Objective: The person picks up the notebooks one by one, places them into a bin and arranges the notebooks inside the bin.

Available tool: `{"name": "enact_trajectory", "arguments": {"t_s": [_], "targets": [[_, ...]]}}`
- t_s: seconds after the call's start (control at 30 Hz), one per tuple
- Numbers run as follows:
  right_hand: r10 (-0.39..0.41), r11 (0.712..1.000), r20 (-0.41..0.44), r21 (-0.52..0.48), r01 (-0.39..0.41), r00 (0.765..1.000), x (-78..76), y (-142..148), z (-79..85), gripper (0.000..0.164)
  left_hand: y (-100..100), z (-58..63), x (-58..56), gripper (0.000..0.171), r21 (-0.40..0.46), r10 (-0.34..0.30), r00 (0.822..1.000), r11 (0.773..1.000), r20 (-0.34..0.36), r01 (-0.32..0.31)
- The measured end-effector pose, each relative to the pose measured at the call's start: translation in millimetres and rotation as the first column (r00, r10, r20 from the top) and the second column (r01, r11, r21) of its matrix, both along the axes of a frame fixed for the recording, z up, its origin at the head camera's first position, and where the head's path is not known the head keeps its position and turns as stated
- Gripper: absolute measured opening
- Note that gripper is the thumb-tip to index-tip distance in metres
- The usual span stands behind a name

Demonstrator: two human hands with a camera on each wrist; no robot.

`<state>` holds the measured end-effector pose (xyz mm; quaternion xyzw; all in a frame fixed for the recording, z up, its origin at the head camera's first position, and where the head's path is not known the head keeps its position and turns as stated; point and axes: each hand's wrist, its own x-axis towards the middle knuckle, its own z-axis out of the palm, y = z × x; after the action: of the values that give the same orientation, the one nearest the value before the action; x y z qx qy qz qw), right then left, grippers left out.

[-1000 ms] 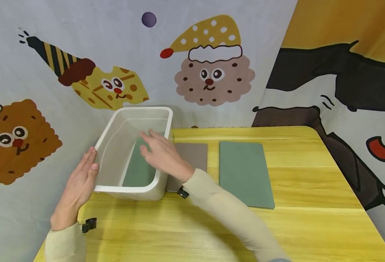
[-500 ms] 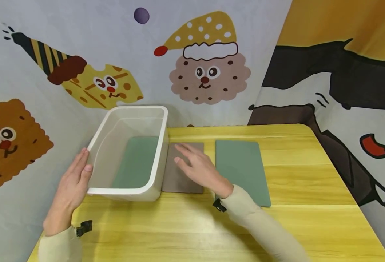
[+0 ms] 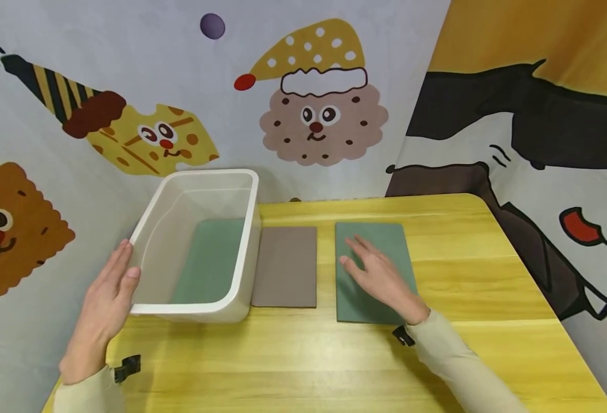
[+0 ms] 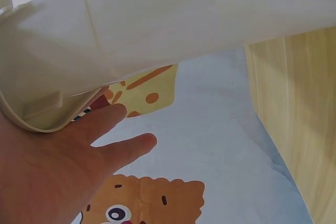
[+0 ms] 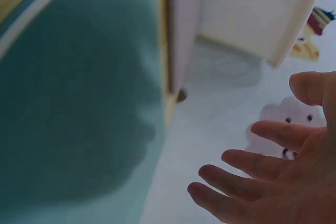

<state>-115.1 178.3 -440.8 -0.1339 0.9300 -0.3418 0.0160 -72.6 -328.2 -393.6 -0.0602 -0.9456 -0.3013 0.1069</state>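
My left hand (image 3: 102,301) rests at the left rim of a white plastic bin (image 3: 254,229), its fingers extended along the outer wall. In the left wrist view, straight fingers (image 4: 128,148) show beside the bin wall (image 4: 173,19). A flat green rectangular piece (image 3: 207,261) lies on the bin's floor. My right hand (image 3: 383,278) hovers over a second flat green rectangle (image 3: 376,307) on the table, fingers spread and holding nothing. Its shadow falls across that green surface (image 5: 79,103) in the right wrist view.
A flat grey-brown rectangle (image 3: 285,267) lies between the bin and the right green one. The yellow wood-grain table (image 3: 303,361) meets a cartoon-printed cloth (image 3: 179,46) behind and at the left. Its right edge slopes toward the front.
My right hand has come out of the bin, passed over the grey-brown rectangle, and is now above the right green one. My left hand stays at the bin's rim.
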Motion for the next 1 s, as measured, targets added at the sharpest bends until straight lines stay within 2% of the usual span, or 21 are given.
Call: {"name": "enact_trajectory", "arguments": {"t_s": [0.13,0.37,0.53,0.77,0.9,1.0], "targets": [[-0.050,0.996,0.008,0.073,0.049,0.999,2.3,25,-9.7,0.062,1,1.2,1.9,0.057,0.005,0.001,1.000,1.000,0.002,-0.001],[-0.115,0.976,-0.033,0.182,0.119,0.993,4.4,59,-18.7,0.064,1,1.5,2.1,0.058,0.010,0.008,1.000,1.000,0.006,-0.008],[-0.154,0.946,-0.040,0.283,0.159,0.987,3.7,72,-30.6,0.072,1,1.9,2.2,0.058,0.002,0.023,1.000,1.000,0.019,-0.023],[-0.187,0.922,0.075,0.356,0.149,0.979,6.0,78,-43.5,0.097,3,3.9,3.0,0.059,0.004,0.024,1.000,1.000,0.017,-0.025],[-0.167,0.910,0.049,0.391,0.135,0.985,1.3,75,-41.5,0.097,4,3.9,2.4,0.059,0.003,0.020,1.000,1.000,0.017,-0.020],[-0.154,0.917,0.072,0.382,0.115,0.985,-6.0,72,-36.9,0.097,4,3.2,2.5,0.058,-0.001,0.023,1.000,1.000,0.014,-0.023]]}}
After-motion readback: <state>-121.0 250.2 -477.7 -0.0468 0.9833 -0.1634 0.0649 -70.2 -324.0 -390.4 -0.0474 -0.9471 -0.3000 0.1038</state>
